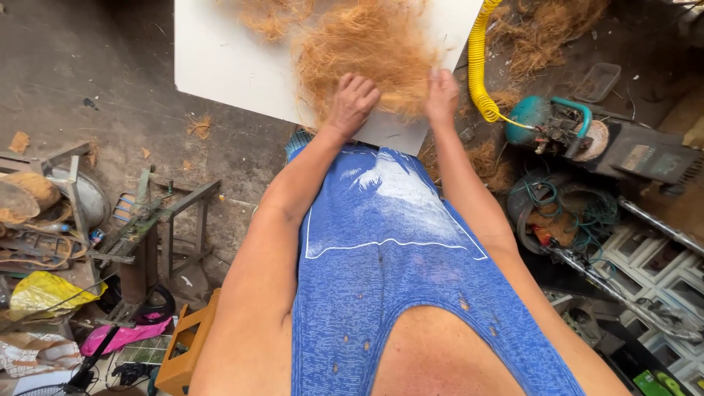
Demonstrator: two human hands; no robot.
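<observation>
A heap of orange-brown coconut fibre (367,51) lies on a white board (220,59) in front of me. My left hand (353,103) presses into the near edge of the heap with its fingers curled into the fibre. My right hand (441,95) grips the fibre at the heap's right edge. Both arms reach forward over my blue sleeveless shirt (389,242).
A yellow coiled hose (478,66) hangs at the board's right, leading to a teal tool (543,121). More fibre (543,29) lies on the floor beyond. A metal stand (147,227), clutter and a yellow bag (44,293) sit left; white grilles (653,271) right.
</observation>
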